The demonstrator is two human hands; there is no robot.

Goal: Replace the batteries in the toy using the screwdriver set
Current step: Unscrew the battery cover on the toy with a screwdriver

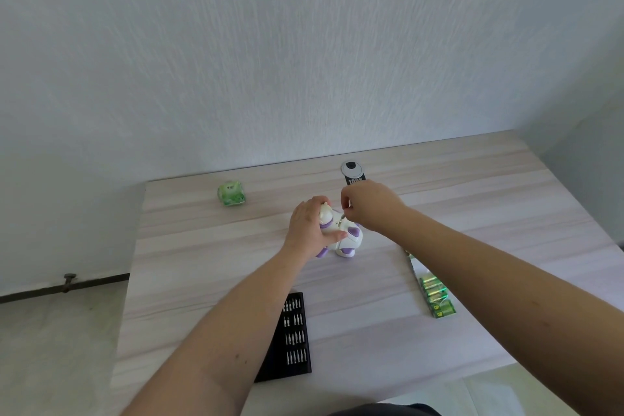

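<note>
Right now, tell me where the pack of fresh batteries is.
In the head view, the battery pack lies on the table's right side, under the right forearm, right of the bit case.

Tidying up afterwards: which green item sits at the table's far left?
The green tissue pack, alone far left; the green batteries lie near right.

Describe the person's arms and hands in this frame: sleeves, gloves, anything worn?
Both forearms are bare for their whole visible length, with no sleeves showing. The left hand and the right hand wear no gloves. No watch, bracelet or ring is visible. A dark piece of clothing shows at the bottom edge.
</note>
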